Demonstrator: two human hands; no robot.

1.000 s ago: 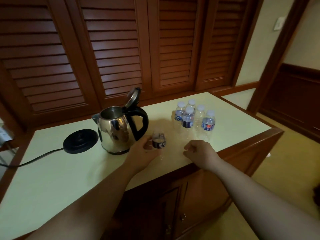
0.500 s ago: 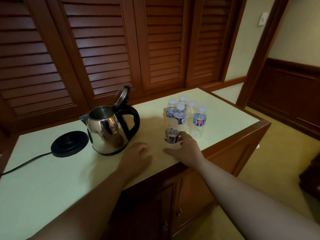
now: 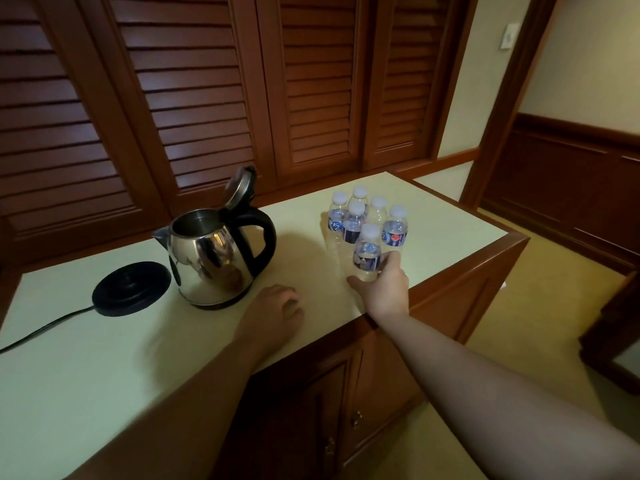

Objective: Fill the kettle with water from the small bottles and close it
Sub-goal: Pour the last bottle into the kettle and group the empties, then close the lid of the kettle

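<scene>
The steel kettle (image 3: 207,261) stands on the pale countertop (image 3: 104,358) with its lid (image 3: 240,187) tipped up and open, off its black base (image 3: 131,287). Several small capped water bottles (image 3: 369,213) are clustered at the right. My right hand (image 3: 386,285) is wrapped around one more small bottle (image 3: 367,252), which is upright with a white cap, just in front of the cluster. My left hand (image 3: 275,311) rests palm down on the counter between the kettle and that bottle, fingers loosely curled and holding nothing.
The base's black cord (image 3: 38,332) runs off to the left. Louvred wooden doors (image 3: 194,98) rise right behind the counter. The counter's right edge (image 3: 491,251) drops to the floor close to the bottles, with cabinet doors (image 3: 332,410) below.
The small bottle passed from my left hand to my right and moved right, up against the cluster. My left hand let go and now lies on the counter.
</scene>
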